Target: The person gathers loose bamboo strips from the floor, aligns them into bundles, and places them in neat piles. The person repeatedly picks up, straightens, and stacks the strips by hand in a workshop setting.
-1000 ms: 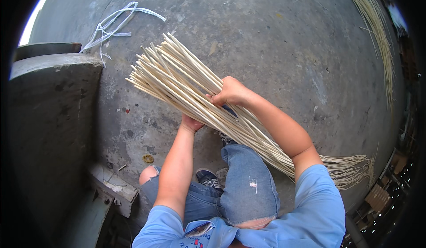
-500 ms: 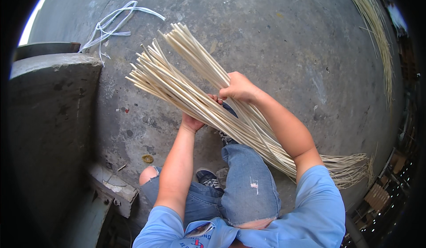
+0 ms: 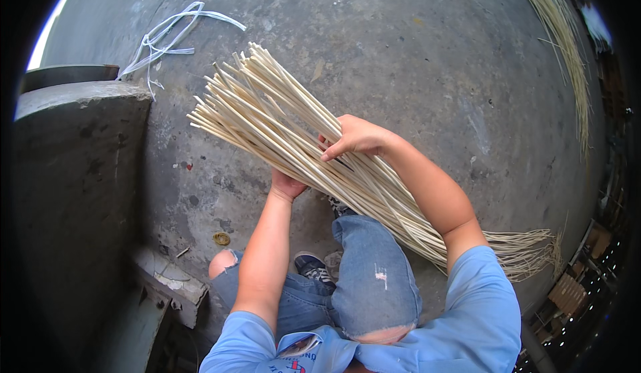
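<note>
A thick bundle of pale rattan canes (image 3: 280, 132) lies slantwise across my lap, its cut ends fanned out at the upper left and its thin tail trailing to the lower right. From beneath, my left hand (image 3: 288, 184) is wrapped round the larger share of the canes; most of its fingers are hidden under them. On the upper right side, my right hand (image 3: 354, 138) grips the smaller share, thumb reaching over toward the larger one. The two shares lie against each other near the cut ends, with a narrow gap between my hands.
White plastic strips (image 3: 160, 42) lie tangled on the concrete floor (image 3: 441, 59) at the upper left. Another bundle of long thin canes (image 3: 561, 32) stretches along the far right. A dark concrete block (image 3: 80, 166) stands on the left, and a small coil (image 3: 222, 239) lies near my knee.
My right hand has brought the smaller share of canes down and left against the larger share, nearly closing the gap at the cut ends. My left hand has barely moved.
</note>
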`<action>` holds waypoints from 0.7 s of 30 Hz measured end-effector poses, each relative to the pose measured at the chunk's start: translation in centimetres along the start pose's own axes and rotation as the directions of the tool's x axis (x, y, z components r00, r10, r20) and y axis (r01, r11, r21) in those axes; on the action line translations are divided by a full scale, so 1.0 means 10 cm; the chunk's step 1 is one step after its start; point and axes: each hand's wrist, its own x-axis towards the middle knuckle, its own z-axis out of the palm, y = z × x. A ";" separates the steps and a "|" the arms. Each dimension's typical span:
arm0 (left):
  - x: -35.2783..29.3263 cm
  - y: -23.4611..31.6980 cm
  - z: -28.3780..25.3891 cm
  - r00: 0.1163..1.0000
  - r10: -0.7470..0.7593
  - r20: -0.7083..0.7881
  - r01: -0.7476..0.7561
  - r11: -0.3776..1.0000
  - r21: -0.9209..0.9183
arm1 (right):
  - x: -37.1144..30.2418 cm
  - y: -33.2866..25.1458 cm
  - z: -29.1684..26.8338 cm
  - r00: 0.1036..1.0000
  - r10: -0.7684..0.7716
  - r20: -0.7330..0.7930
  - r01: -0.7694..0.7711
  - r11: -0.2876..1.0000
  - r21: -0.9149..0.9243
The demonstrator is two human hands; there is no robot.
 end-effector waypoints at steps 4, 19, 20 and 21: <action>-0.03 0.05 -0.07 1.000 0.008 0.029 -0.010 0.998 0.057 | 0.00 -0.05 0.15 0.998 -0.021 -0.065 0.015 0.996 -0.092; -0.07 0.04 -0.04 0.998 0.052 0.027 -0.053 0.998 0.020 | -0.04 -0.10 0.07 0.979 0.029 -0.202 -0.039 0.998 -0.046; -0.08 0.03 -0.01 0.999 0.048 0.025 -0.049 0.998 0.041 | -0.05 -0.10 0.05 0.975 0.025 -0.222 -0.036 0.998 -0.048; -0.08 0.02 0.01 0.999 0.045 0.021 -0.046 0.997 0.062 | -0.06 -0.11 0.05 0.970 0.020 -0.240 -0.033 0.998 -0.049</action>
